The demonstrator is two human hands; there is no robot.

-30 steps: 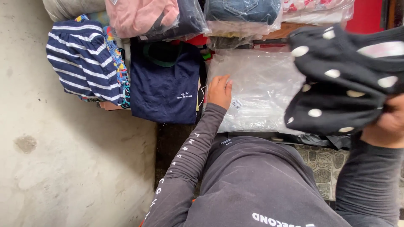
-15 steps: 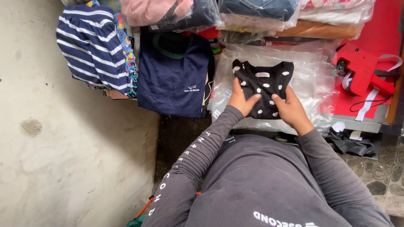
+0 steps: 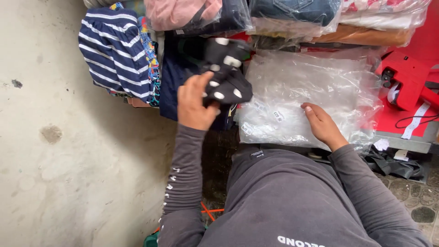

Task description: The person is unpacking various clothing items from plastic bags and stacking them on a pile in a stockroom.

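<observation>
Grey concrete floor fills the left of the frame; stacked clothing crowds the top edge.

- Change since half a second ago: the black white-dotted garment, then spread flat on the plastic between both your hands, is now bunched and lifted off to upper centre-left, in front of the navy shirt.
- Your left hand: clenched around the dotted garment's lower edge.
- Your right hand: open, flat, resting on the clear plastic bags, holding nothing.
- Clear bags: centre to right, crumpled, glossy; small white rectangular stickers near their lower left edge.
- Striped navy-and-white garment: upper left, hanging.
- Bagged folded clothes: along the top, pink, dark blue denim, orange-brown.
- Red label gun: right edge, with a white paper strip trailing below it.
</observation>
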